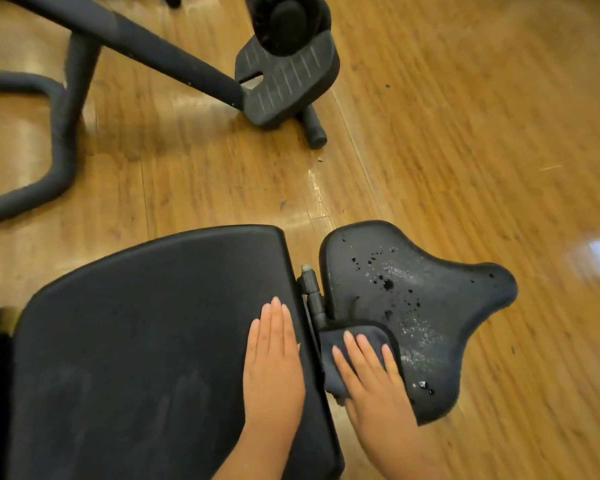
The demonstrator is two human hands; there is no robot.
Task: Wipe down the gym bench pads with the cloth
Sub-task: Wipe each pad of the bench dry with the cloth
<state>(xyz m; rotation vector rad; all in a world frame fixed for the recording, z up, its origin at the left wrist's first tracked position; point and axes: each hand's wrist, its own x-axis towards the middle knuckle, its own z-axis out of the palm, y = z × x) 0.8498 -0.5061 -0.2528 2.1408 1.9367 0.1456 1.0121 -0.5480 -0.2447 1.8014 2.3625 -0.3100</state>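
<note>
Head view: the cloth (355, 355) is a dark, soft, folded piece that looks light and limp. It should bunch and slide easily, so it is best driven by a flat palm pressing on top, not by a pinch at an edge. It lies on the near left part of the smaller seat pad (430, 306), just beside the hinge post (314, 292) in the gap between the two pads.

The right hand (371, 379) lies flat on the cloth with fingers straight and slightly spread, pressing it onto the pad; the cloth shows beyond the fingertips and at the hand's left. Droplets and a fine spray mist sit on the seat pad to the far right of the cloth, untouched, so I judge the wiping of this pad is only starting. Wet vinyl will likely be slick under the cloth.

The left hand (274, 358) rests open, fingers straight and together, on the right edge of the large back pad (153, 341), apparently bracing. Both pads look firm and smooth. Wooden floor (465, 133) lies beyond.
</note>
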